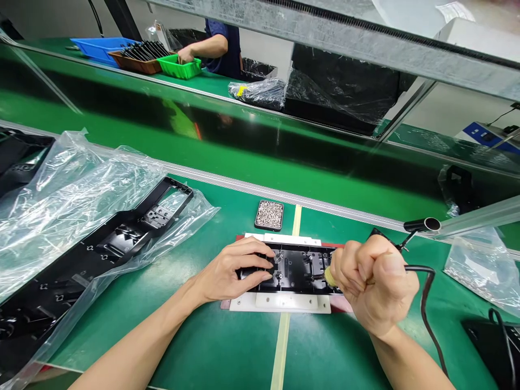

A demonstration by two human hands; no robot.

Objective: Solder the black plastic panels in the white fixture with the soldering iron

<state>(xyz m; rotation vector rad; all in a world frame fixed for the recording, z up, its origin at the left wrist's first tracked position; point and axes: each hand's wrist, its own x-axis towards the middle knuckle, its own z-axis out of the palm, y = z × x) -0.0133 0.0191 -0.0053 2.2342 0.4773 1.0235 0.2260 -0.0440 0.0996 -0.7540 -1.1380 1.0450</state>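
Observation:
A black plastic housing [298,269] lies in a white fixture [284,302] on the green table. My left hand [239,269] rests on the housing's left part, its fingers spread a little and curled over the edge. My right hand [374,281] is wrapped round a corded tool with a yellowish front end [330,277], which points down at the right part of the housing. The tool's tip is too small to make out. Behind the fixture sits a small square tray of metal screws [269,215].
At left, a long black housing [122,238] lies on clear plastic wrap [81,189]. A metal tube holder [422,225] and a clear bag [483,268] are at right. Across the conveyor [227,157], a person's arm [211,47] reaches into a green bin [181,67].

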